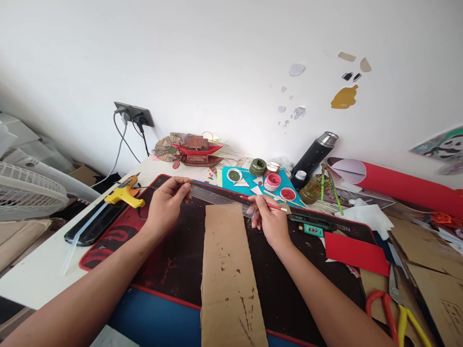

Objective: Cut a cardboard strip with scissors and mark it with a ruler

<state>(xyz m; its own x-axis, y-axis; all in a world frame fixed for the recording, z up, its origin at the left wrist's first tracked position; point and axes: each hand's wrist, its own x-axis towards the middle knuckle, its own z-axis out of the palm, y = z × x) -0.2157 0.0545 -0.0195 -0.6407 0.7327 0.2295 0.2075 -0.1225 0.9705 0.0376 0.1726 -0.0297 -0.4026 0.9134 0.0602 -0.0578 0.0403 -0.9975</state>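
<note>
Pinched between the thumb and fingers of my left hand (170,200) is one end of a clear plastic ruler (211,197). My right hand (269,219) holds the ruler's other end and also a red pencil (277,207), which points left. Below the ruler lies a long strip of brown cardboard (227,260), with dark brown stains on its lower half. The ruler slants over the strip's far end; whether it touches the cardboard I cannot tell.
A yellow glue gun (125,195) lies on the left. Behind the black mat (173,260) stand open paint jars (272,181) and model boats (198,152). On the right are a black flask (314,156), red paper (356,253) and scissors (394,289).
</note>
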